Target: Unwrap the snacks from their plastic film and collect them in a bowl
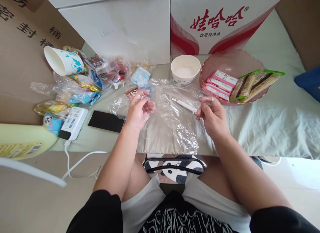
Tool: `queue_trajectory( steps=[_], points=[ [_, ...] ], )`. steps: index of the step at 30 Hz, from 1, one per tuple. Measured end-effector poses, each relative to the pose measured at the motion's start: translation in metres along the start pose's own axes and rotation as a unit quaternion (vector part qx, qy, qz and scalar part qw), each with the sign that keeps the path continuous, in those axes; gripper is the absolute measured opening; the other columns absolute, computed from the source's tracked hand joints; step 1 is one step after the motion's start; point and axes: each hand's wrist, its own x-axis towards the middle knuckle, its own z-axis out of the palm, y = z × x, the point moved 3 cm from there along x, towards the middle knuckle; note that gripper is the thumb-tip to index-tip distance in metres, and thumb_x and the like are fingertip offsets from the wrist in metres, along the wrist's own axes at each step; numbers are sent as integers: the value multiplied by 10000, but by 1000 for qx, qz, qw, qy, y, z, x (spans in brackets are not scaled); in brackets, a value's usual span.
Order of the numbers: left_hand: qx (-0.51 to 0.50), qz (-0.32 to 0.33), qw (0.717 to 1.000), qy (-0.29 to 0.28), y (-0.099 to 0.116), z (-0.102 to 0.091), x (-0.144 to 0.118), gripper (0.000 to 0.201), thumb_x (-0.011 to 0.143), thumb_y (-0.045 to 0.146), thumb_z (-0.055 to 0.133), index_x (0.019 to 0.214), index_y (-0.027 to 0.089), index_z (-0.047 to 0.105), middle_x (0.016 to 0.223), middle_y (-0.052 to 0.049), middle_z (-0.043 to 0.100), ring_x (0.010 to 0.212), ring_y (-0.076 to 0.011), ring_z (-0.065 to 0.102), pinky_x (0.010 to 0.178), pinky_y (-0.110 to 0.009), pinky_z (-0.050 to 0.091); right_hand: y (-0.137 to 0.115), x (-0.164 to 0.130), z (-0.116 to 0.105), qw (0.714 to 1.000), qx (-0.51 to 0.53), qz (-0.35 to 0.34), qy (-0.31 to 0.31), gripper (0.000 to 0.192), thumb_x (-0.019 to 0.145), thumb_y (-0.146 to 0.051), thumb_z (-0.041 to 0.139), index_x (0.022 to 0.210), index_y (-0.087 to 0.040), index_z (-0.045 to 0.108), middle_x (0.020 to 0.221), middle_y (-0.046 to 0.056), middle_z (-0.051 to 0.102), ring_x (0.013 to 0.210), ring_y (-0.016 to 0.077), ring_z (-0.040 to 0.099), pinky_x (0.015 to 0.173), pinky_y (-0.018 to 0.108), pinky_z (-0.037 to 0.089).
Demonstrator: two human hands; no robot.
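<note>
A clear plastic bag [167, 123] lies spread and crinkled on the cloth between my hands. My left hand [140, 109] hovers at its left side, the fingers loosely bent and apart, with nothing plainly held. My right hand [212, 114] is over the bag's right side, its fingers half curled and apart. By its fingertips lies a slim white cutter-like tool [183, 105], its narrow end pointing left; whether they touch I cannot make out. Behind the bag stands a white paper cup [185, 71]. Small snack wrappers [131, 92] show just beyond my left hand.
A pink glass bowl [231, 61] at right holds several packaged snacks [221, 84]. Leftward lie a heap of wrappers [85, 82], a tipped paper cup [66, 61], a black phone [106, 121] and a white power bank [74, 123] with a cable. White cartons [120, 32] stand behind.
</note>
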Motion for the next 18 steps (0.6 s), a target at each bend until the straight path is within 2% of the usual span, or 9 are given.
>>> queue_trajectory(
  steps=[5, 11, 18],
  points=[
    [-7, 12, 1000, -17, -2, -2, 2, 227, 748, 228, 745, 924, 224, 601, 561, 46, 655, 454, -107, 624, 442, -170, 428, -3, -1, 2, 1000, -17, -1, -19, 171, 880, -389, 676, 918, -245, 592, 519, -86, 571, 448, 90, 523, 485, 233, 429],
    [-2, 6, 1000, -21, -4, -1, 3, 238, 741, 238, 740, 923, 221, 588, 534, 68, 610, 448, -93, 598, 428, -166, 408, -3, -3, 3, 999, -38, 7, -31, 155, 882, -372, 656, 888, -230, 593, 518, -75, 582, 466, 92, 531, 496, 231, 425],
    [19, -8, 999, -44, -9, 4, -1, 313, 707, 293, 763, 940, 215, 569, 564, 57, 651, 457, -104, 609, 427, -177, 400, -2, -3, 4, 996, -66, 13, -53, 117, 886, -337, 638, 866, -227, 605, 531, -61, 595, 475, 104, 522, 501, 241, 422]
  ],
)
